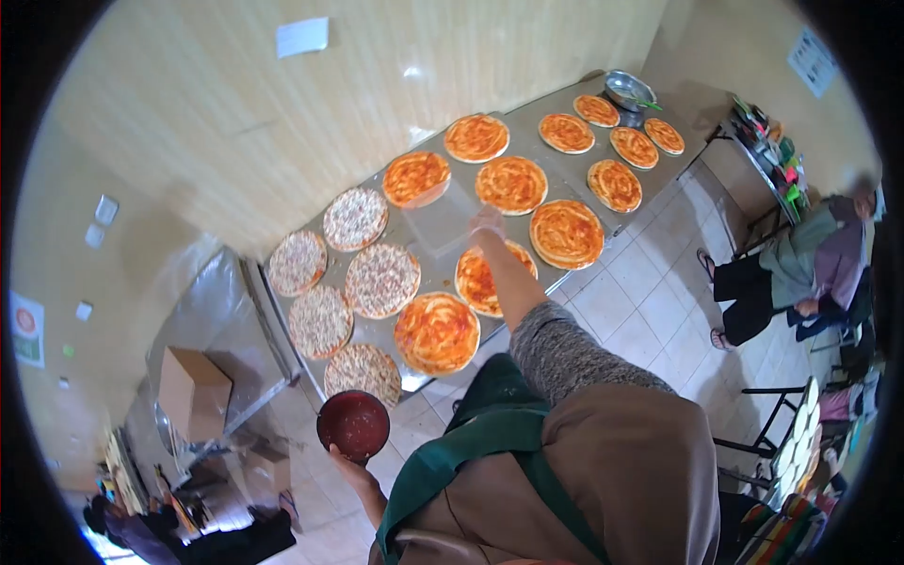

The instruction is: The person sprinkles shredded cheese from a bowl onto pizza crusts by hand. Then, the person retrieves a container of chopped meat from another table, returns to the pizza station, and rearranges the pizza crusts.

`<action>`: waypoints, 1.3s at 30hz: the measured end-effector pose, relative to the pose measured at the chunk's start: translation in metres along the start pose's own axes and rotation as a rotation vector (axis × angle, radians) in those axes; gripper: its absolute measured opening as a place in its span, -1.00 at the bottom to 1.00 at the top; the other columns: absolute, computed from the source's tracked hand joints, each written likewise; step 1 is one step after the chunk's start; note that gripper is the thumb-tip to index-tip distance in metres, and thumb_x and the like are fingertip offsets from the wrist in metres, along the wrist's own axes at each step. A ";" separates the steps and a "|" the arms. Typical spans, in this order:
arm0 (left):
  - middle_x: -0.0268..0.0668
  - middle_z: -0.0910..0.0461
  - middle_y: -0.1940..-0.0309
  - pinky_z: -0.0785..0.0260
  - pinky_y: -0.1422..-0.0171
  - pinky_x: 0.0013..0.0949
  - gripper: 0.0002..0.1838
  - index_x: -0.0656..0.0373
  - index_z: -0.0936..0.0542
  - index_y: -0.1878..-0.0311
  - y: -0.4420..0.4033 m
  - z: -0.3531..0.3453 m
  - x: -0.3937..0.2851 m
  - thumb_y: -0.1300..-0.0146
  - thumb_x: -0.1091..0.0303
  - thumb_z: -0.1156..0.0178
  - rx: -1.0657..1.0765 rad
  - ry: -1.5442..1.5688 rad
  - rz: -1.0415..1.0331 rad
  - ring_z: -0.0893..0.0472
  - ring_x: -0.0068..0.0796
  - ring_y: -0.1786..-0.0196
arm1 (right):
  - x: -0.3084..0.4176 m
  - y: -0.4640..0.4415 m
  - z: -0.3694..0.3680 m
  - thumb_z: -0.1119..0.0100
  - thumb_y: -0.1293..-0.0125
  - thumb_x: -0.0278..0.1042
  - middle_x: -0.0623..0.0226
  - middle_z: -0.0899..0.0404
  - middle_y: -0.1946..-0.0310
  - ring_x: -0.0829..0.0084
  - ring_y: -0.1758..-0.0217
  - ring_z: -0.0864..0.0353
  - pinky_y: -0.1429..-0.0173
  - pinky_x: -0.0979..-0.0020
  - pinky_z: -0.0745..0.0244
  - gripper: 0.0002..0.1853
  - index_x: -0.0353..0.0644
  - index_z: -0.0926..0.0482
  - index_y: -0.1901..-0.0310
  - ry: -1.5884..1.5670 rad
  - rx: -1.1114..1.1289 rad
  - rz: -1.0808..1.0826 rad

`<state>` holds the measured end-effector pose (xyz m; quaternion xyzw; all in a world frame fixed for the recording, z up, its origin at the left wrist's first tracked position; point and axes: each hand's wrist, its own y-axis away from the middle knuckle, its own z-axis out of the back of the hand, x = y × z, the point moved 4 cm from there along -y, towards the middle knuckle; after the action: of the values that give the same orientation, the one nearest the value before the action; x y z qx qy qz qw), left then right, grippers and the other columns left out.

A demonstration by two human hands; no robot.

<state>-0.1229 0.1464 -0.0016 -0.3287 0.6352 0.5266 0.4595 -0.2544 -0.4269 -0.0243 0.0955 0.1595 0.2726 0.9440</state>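
Observation:
My left hand (pixel 352 473) holds a dark red bowl (pixel 353 427) from below, beside the table's near left corner. Stretched out over the table, my right hand (pixel 487 224) grips the edge of a clear rectangular plastic container (pixel 439 222); its contents cannot be made out. Near that hand lie pizza bases spread with red sauce, one partly behind my forearm (pixel 477 282) and another just beyond (pixel 511 185). To the left, several pizzas bear a pale crumbly topping over the sauce, such as this pizza (pixel 382 281).
The long metal table (pixel 433 259) runs along the wall. A metal bowl (pixel 630 90) with a green-handled utensil stands at its far end. A cardboard box (pixel 193 394) sits at left. One person (pixel 800 259) stands at right; another person (pixel 179 532) is at lower left.

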 end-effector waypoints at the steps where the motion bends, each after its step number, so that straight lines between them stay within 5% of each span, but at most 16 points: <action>1: -0.15 -0.41 -0.17 -0.48 0.07 -0.21 -0.34 0.11 -0.24 -0.32 0.000 -0.012 -0.008 -0.34 -0.18 0.19 0.004 -0.021 -0.005 -0.49 -0.18 -0.13 | 0.001 -0.017 -0.017 -0.19 -0.10 -0.24 0.28 -0.59 0.04 0.31 -0.13 -0.50 -0.12 0.38 -0.41 -0.70 -0.02 -0.65 0.10 -0.014 -0.081 -0.010; 4: -0.14 -0.39 -0.18 -0.50 0.08 -0.21 -0.34 0.12 -0.24 -0.32 -0.001 -0.056 -0.026 -0.34 -0.17 0.19 0.072 -0.062 -0.034 -0.50 -0.18 -0.12 | -0.005 -0.068 -0.062 -0.34 0.04 -0.19 0.23 -0.66 0.23 0.35 0.12 -0.64 0.10 0.40 -0.53 -0.68 -0.01 -0.68 0.18 -0.753 -0.214 -0.394; 6: -0.13 -0.38 -0.19 -0.50 0.08 -0.21 -0.34 0.12 -0.24 -0.33 0.000 -0.090 -0.033 -0.34 -0.17 0.19 0.129 -0.047 -0.068 -0.50 -0.17 -0.13 | -0.020 -0.042 -0.051 -0.33 0.01 -0.15 0.15 -0.65 0.29 0.31 0.25 -0.67 0.21 0.35 -0.55 -0.71 -0.08 -0.67 0.26 -1.073 -0.312 -0.377; 8: -0.12 -0.38 -0.19 -0.48 0.01 -0.16 -0.33 0.12 -0.23 -0.33 0.008 -0.131 -0.044 -0.34 -0.17 0.19 0.170 -0.103 -0.083 -0.48 -0.18 -0.15 | -0.050 0.006 0.006 -0.30 -0.03 -0.21 0.20 -0.64 0.36 0.35 0.28 -0.65 0.27 0.35 -0.51 -0.77 -0.13 -0.62 0.30 -0.411 -0.197 0.339; 10: -0.12 -0.38 -0.19 -0.45 -0.05 -0.15 -0.33 0.12 -0.23 -0.33 0.019 -0.181 -0.052 -0.34 -0.17 0.19 0.238 -0.121 -0.093 -0.47 -0.19 -0.16 | -0.101 0.046 0.001 -0.28 -0.08 -0.20 0.22 -0.61 0.37 0.50 0.32 -0.58 0.30 0.42 -0.46 -0.75 -0.17 -0.59 0.28 -0.964 -0.036 0.233; 12: -0.12 -0.38 -0.17 -0.41 -0.11 -0.15 -0.34 0.13 -0.24 -0.33 0.034 -0.236 -0.053 -0.34 -0.16 0.18 0.430 -0.122 -0.109 -0.47 -0.20 -0.16 | -0.156 0.107 -0.005 -0.26 -0.14 -0.17 0.27 -0.59 0.38 0.61 0.36 -0.50 0.32 0.51 -0.40 -0.72 -0.22 -0.56 0.27 -1.294 -0.142 0.282; 14: -0.12 -0.39 -0.16 -0.39 -0.15 -0.15 -0.35 0.15 -0.25 -0.32 0.042 -0.291 -0.045 -0.34 -0.15 0.16 0.551 -0.121 -0.104 -0.47 -0.21 -0.16 | -0.196 0.170 -0.028 -0.23 -0.19 -0.16 0.28 -0.60 0.33 0.60 0.42 -0.43 0.28 0.50 -0.41 -0.72 -0.23 -0.57 0.26 -2.577 0.213 0.449; 16: -0.11 -0.39 -0.16 -0.37 -0.17 -0.17 -0.35 0.17 -0.27 -0.30 0.049 -0.344 -0.029 -0.34 -0.13 0.15 0.592 -0.140 -0.062 -0.47 -0.21 -0.15 | -0.247 0.212 -0.089 -0.20 -0.21 -0.19 0.33 -0.59 0.22 0.56 0.43 -0.42 0.24 0.47 -0.43 -0.63 -0.20 -0.48 0.01 -2.591 0.300 0.297; 18: -0.11 -0.41 -0.14 -0.38 -0.17 -0.16 -0.41 0.20 -0.29 -0.27 0.080 -0.405 -0.022 -0.37 -0.06 0.15 0.751 -0.134 0.005 -0.48 -0.22 -0.13 | -0.296 0.284 -0.103 -0.20 -0.19 -0.28 0.28 -0.55 0.10 0.55 0.42 -0.45 0.22 0.44 -0.46 -0.42 -0.19 -0.25 -0.23 -2.517 0.240 -0.279; 20: -0.11 -0.42 -0.12 -0.38 -0.18 -0.18 -0.45 0.21 -0.29 -0.26 0.095 -0.459 0.007 -0.39 -0.01 0.16 0.913 -0.107 0.053 -0.49 -0.23 -0.13 | -0.331 0.341 -0.137 -0.16 -0.15 -0.37 0.24 -0.52 0.08 0.51 0.38 -0.48 0.24 0.42 -0.47 -0.30 -0.16 -0.09 -0.32 -2.570 0.180 -0.417; 26: -0.15 -0.42 -0.11 -0.37 -0.19 -0.24 -0.50 0.20 -0.26 -0.26 0.228 -0.594 0.045 -0.38 0.08 0.14 1.309 -0.025 0.279 -0.47 -0.25 -0.14 | -0.377 0.472 -0.202 -0.12 -0.13 -0.42 0.27 -0.49 0.26 0.44 0.40 -0.47 0.30 0.39 -0.45 -0.33 -0.13 -0.13 -0.30 -2.589 -0.699 -0.890; 30: -0.14 -0.29 -0.22 -0.33 -0.22 -0.28 -0.39 0.18 -0.06 -0.40 0.271 -0.662 0.074 -0.36 0.13 0.13 1.461 -0.179 0.053 -0.41 -0.31 -0.20 | -0.406 0.555 -0.171 -0.22 -0.19 -0.18 0.30 -0.47 0.31 0.59 0.50 -0.40 0.49 0.58 -0.31 -0.24 -0.07 -0.07 -0.38 -2.196 -1.561 -1.330; 32: -0.13 -0.21 -0.27 -0.31 -0.24 -0.30 -0.30 0.14 0.09 -0.47 0.299 -0.694 0.064 -0.35 0.14 0.11 1.485 -0.185 -0.051 -0.38 -0.33 -0.23 | -0.427 0.603 -0.158 -0.23 -0.20 -0.04 0.34 -0.47 0.33 0.64 0.55 -0.36 0.54 0.64 -0.25 -0.15 -0.03 0.01 -0.43 -1.804 -1.761 -1.475; 34: -0.12 -0.18 -0.29 -0.34 -0.21 -0.30 -0.20 0.10 0.24 -0.48 0.317 -0.733 0.057 -0.33 0.10 0.08 1.567 -0.239 -0.063 -0.39 -0.31 -0.23 | -0.449 0.648 -0.125 -0.19 -0.20 -0.11 0.38 -0.47 0.35 0.65 0.59 -0.34 0.54 0.63 -0.25 -0.13 -0.01 0.08 -0.45 -1.623 -1.699 -1.720; 39: -0.11 -0.17 -0.30 -0.44 -0.12 -0.24 -0.03 0.09 0.42 -0.46 0.377 -0.815 0.047 -0.27 -0.02 0.00 1.698 -0.754 0.199 -0.44 -0.27 -0.20 | -0.501 0.725 -0.148 -0.09 -0.15 -0.23 0.38 -0.49 0.48 0.67 0.65 -0.29 0.66 0.68 -0.12 -0.03 -0.26 0.34 -0.44 -1.667 -1.409 -1.720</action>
<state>-0.6735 -0.5551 0.1120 0.3656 0.6415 -0.0051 0.6744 -1.0584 -0.0820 0.1564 -0.3897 -0.6062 -0.5022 0.4780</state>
